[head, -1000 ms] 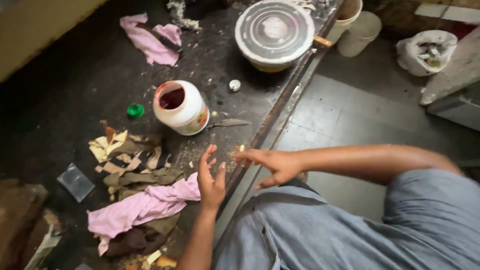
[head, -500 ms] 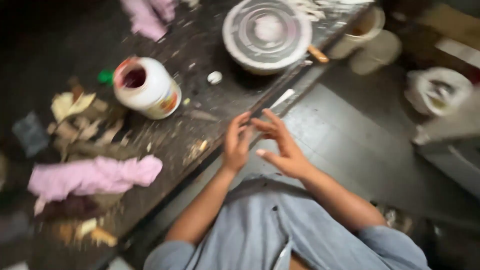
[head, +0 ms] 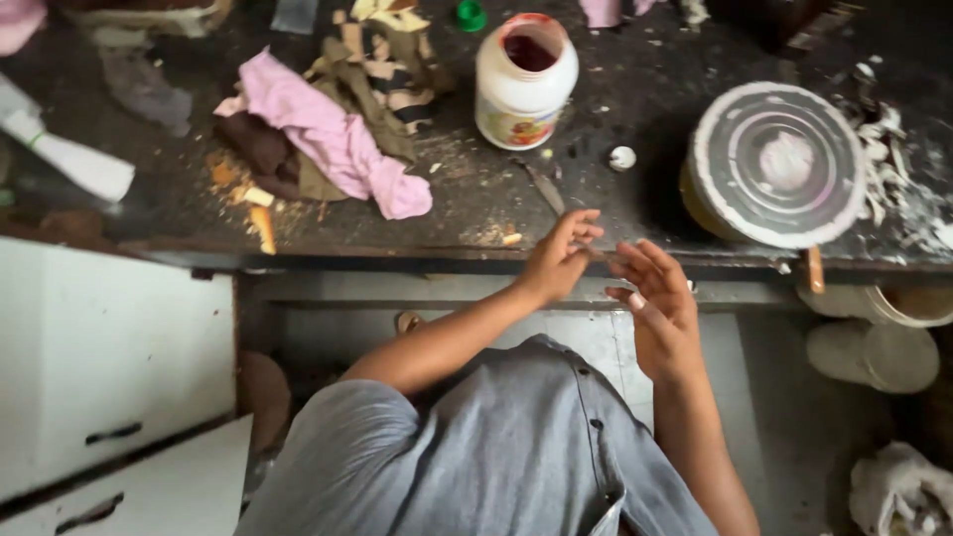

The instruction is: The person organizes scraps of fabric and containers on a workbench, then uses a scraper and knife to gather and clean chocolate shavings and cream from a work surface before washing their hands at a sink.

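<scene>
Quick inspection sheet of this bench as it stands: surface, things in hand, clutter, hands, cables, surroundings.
Surface: dark worktop, dusty, flecked with scraps and white splashes.
Job's things: something thin seems to lie between the two hands at the bench edge; too small to tell what.
Clutter: open white jar with dark red contents, green cap, pink cloth over brown scraps, small blade-like tool, small white cap, round lidded tin.
Hands: left hand with fingers pinched together; right hand open, fingers spread, close to the left.
Cables: nothing seen.
Surroundings: white drawers at the left, pale buckets on the floor.
</scene>
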